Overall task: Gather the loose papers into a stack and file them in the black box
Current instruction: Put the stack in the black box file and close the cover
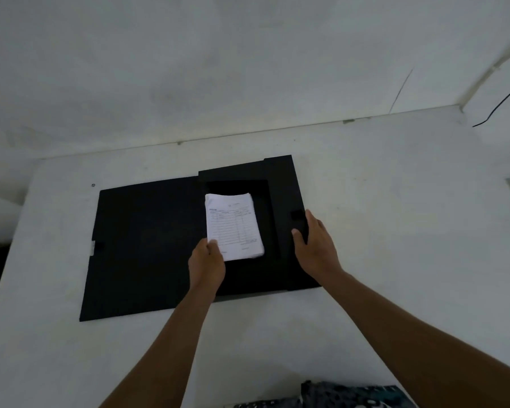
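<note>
The paper stack (234,226) is lying inside the open black box (280,184), which is spread flat on the white bench (380,201), and its long axis is running straight away from the fingers, near edge toward the person. The left hand (207,262) is pinching the stack's near left corner, thumb on top and the other fingers curled beneath, so the papers are extending forward and slightly right of that grip. The right hand (317,245) is lying further right, apart from the papers, its fingers straight and resting flat on the box's right flap beside a dark clasp-like patch; it is holding nothing. The left hand is plainly the nearer one. The fingertips under the corner are hidden, the box walls are merging into black, and the printed form is staying illegible.
</note>
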`<control>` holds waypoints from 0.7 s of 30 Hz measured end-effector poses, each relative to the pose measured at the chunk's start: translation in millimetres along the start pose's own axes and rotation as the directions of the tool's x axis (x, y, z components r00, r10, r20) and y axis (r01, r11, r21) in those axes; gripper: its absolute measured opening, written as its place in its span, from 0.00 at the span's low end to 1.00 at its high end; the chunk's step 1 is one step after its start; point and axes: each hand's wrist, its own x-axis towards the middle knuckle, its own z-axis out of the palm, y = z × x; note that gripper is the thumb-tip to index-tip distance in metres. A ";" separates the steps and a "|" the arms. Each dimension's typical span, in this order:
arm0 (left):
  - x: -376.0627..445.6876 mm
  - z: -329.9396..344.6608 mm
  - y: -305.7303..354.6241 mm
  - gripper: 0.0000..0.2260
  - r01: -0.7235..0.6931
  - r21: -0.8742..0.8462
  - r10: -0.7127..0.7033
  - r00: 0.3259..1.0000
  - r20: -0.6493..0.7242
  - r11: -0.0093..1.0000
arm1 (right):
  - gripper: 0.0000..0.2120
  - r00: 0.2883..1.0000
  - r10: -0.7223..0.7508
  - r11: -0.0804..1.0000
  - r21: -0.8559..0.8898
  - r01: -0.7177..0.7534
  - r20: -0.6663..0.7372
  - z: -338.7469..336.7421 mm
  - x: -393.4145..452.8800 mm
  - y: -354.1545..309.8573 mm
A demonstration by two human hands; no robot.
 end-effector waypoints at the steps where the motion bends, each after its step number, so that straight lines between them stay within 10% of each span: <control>1: 2.2 5.3 1.6 0.13 0.001 0.020 -0.001 1.000 0.008 1.000 | 0.29 1.000 -0.003 1.000 -0.018 0.003 -0.002 0.9 2.5 2.1; 21: -10.1 76.9 46.1 0.12 -0.084 0.232 0.057 0.991 0.120 0.969 | 0.25 0.996 -0.083 0.992 0.091 0.082 0.010 2.4 18.6 27.2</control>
